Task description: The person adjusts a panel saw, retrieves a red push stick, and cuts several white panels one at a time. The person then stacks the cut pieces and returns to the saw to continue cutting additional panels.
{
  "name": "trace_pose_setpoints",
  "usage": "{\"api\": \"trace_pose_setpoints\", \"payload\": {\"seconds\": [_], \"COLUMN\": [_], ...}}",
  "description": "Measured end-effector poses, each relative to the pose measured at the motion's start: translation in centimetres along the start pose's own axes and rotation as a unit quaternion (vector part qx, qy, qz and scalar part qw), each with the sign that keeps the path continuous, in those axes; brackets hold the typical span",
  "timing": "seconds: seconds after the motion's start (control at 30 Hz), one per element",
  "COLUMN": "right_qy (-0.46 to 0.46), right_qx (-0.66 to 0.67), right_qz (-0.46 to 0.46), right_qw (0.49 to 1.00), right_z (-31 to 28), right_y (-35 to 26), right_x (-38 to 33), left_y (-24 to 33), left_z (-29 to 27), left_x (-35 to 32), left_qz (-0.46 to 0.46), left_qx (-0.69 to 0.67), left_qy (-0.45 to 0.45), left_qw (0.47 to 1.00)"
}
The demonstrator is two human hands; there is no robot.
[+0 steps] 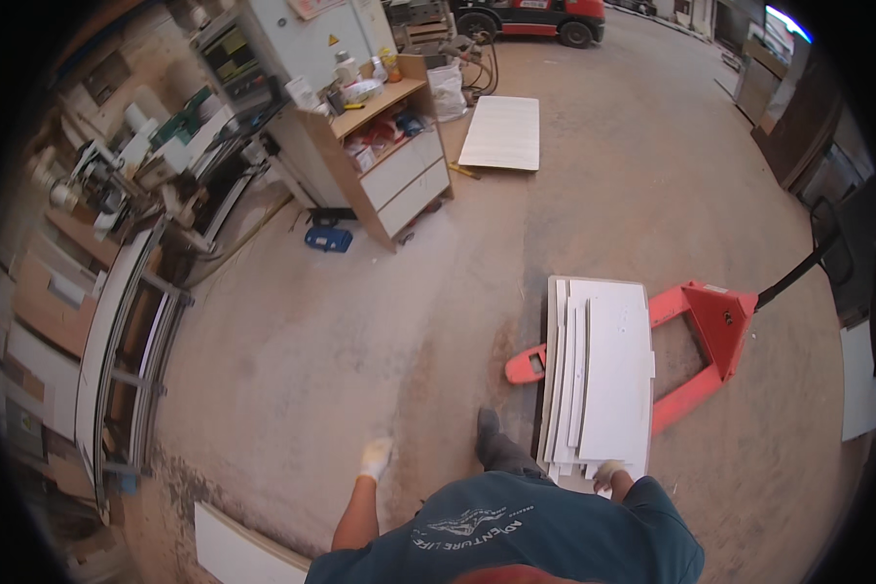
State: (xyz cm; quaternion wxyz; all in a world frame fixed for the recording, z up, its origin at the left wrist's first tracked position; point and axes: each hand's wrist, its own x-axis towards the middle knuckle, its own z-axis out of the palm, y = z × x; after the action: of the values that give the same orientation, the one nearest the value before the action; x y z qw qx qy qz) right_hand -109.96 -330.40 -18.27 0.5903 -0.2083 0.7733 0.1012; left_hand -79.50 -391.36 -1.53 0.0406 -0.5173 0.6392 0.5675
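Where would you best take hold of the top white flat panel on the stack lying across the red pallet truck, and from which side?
Grip the top white flat panel by its long right edge, coming from that side: it lies flat and overhangs the narrower panels beneath.

On the grey control cabinet point(302, 49), a small yellow triangular warning label point(333, 40) sits upper right; a dark rectangular screen point(226, 51) sits on its left panel.

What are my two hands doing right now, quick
Left hand: gloved, hanging free over the floor, holding nothing.
Right hand: gloved, on the near end of the stack of white panels; grip cannot be told.
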Motion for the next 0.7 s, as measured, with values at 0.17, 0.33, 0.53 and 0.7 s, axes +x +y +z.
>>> {"api": "trace_pose_setpoints", "payload": {"seconds": [0.17, 0.33, 0.53, 0.7], "right_qy": [0.256, 0.422, 0.383, 0.152], "right_qx": [-0.024, 0.146, 0.080, 0.176], "right_qz": [-0.182, -0.276, -0.143, 0.030], "right_qw": [0.949, 0.851, 0.909, 0.972], "right_z": [-36.9, -69.0, -91.4, -87.4], "right_y": [-18.5, -32.4, -30.2, -15.2], "right_x": [1.8, -1.6, 7.5, 18.5], "left_y": [4.6, 16.9, 37.2, 62.0], "left_z": [0.7, 4.5, 7.4, 10.2], "left_x": [7.7, 25.5, 51.5, 71.1], "left_qz": [-0.208, -0.188, -0.144, 0.017], "left_qx": [0.079, 0.180, 0.268, 0.489], "left_qy": [-0.066, -0.145, -0.175, -0.169], "left_qw": [0.973, 0.955, 0.936, 0.856]}}
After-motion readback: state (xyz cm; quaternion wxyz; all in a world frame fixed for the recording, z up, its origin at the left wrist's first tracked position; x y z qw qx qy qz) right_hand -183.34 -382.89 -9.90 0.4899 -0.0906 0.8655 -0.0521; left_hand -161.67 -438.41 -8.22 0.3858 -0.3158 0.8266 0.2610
